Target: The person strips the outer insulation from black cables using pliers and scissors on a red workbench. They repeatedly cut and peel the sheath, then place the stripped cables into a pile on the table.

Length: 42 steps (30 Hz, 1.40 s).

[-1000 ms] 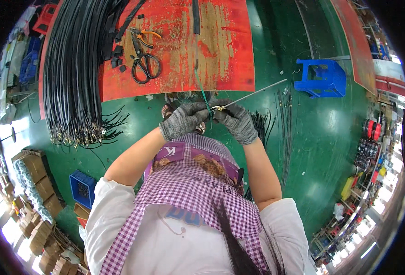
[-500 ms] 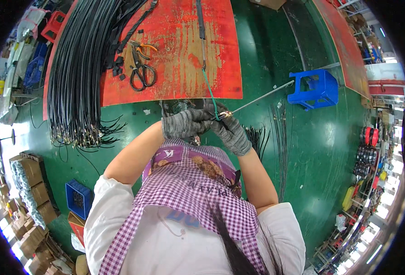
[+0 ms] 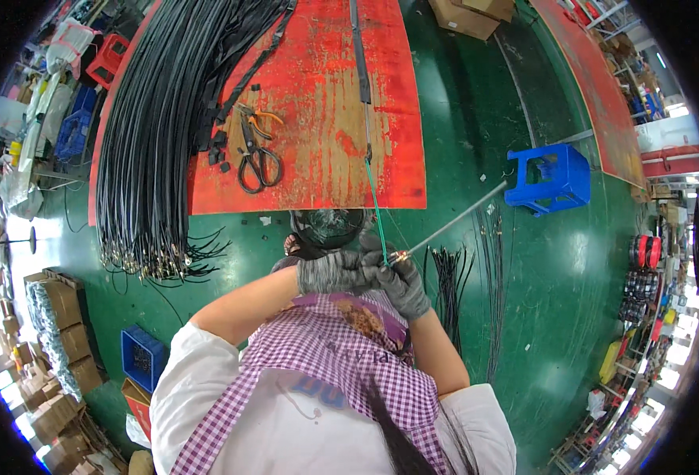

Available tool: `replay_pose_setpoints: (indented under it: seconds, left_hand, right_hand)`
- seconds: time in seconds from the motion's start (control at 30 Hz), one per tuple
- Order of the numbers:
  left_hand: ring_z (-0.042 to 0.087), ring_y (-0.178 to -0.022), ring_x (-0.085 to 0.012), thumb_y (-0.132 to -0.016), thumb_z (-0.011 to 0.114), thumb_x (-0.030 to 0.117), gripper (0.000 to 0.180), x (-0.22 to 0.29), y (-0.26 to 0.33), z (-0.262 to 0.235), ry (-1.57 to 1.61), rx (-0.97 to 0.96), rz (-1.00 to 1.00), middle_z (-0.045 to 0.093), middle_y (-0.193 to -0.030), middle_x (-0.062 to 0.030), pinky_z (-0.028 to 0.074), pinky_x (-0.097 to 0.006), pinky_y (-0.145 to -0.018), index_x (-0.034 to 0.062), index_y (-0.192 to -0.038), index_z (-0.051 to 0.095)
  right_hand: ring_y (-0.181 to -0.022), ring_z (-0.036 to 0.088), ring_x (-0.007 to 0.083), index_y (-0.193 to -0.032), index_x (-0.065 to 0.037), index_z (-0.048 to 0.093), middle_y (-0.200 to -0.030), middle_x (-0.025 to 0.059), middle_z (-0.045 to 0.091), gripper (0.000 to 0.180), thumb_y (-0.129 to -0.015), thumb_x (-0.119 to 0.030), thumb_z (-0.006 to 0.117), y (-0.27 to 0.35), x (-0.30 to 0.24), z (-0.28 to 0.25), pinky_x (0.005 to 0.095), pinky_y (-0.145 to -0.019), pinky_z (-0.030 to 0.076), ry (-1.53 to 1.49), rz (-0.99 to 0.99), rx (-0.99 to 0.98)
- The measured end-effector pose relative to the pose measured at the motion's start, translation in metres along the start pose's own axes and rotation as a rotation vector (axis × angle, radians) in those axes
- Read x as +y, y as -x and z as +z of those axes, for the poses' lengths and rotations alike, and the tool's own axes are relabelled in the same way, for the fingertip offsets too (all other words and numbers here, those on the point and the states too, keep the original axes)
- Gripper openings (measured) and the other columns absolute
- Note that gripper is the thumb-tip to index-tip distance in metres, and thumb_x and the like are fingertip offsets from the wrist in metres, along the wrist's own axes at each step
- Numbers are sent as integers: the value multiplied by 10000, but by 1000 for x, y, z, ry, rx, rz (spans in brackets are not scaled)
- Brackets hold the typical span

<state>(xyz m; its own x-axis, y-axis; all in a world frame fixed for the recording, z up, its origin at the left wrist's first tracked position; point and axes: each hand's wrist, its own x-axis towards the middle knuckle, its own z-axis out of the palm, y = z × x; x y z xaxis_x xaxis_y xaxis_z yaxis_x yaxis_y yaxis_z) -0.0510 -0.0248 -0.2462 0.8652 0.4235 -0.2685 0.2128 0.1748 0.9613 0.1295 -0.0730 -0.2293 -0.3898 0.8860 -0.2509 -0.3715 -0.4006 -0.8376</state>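
Note:
Both my hands wear grey gloves and meet close together in front of the apron. A taut green cord (image 3: 376, 202) runs from a metal hook (image 3: 368, 150) on the table down to my fingers. My right hand (image 3: 405, 291) is closed around a bunch of small brass-coloured ends (image 3: 398, 256), with the cord beside them. Against it, my left hand (image 3: 340, 271) has its fingers bent and closed; what they pinch is hidden. A thin grey rod (image 3: 460, 215) slants from the right hand's fingers toward the blue stool. A black strap (image 3: 360, 59) lies in line with the hook.
On the worn red table (image 3: 310, 194) lie black-handled scissors (image 3: 259, 168), orange-handled pliers (image 3: 264, 119) and a thick bundle of black cables (image 3: 159, 134). A blue stool (image 3: 551, 180) stands right. More black cables (image 3: 448, 289) hang at my right. A blue crate (image 3: 142, 358) sits lower left.
The view has shifted, so the table and tools appear lower. My hands stay together at the cord's end; the brass-coloured ends remain by the right hand.

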Motion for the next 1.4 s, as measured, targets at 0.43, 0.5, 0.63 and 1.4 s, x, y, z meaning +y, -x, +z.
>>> replay_pose_setpoints:
  seconds: [0.43, 0.5, 0.63, 1.4]
  left_hand:
    - [528, -735, -173, -783, 489, 443, 413, -60, -182, -274, 1146, 574, 113, 523, -912, -51, 459, -298, -632, 91, -992, 431]
    - [485, -572, -131, -768, 518, 437, 348, -70, -196, -290, 1328, 532, 138, 500, -732, -13, 415, -244, -498, 106, -849, 449]
    - [253, -366, -47, -745, 539, 447, 372, -110, -198, -288, 1461, 412, -1, 277, -459, 77, 237, -185, -329, 151, -592, 376]
    - [246, -357, -56, -709, 526, 515, 446, -104, -165, -294, 1352, 542, -132, 241, -446, 70, 226, -191, -314, 163, -544, 306]
  right_hand:
    - [-765, 529, 143, -958, -10, 492, -827, 59, 512, 181, -817, -124, 489, 14, 73, -3, 273, -606, 467, -338, 370, -19]
    - [-741, 537, 200, -938, -1, 484, -773, 54, 525, 172, -799, -103, 495, 11, 75, -2, 293, -602, 454, 415, 606, 79]
    - [-722, 527, 261, -884, -4, 479, -756, 79, 519, 134, -791, -101, 482, -23, 75, -11, 322, -601, 436, 1035, -170, 11]
    - [-363, 279, 48, -812, -72, 503, -498, -60, 328, 318, -810, -390, 490, -219, 72, -22, 194, -326, 214, -213, 484, 378]
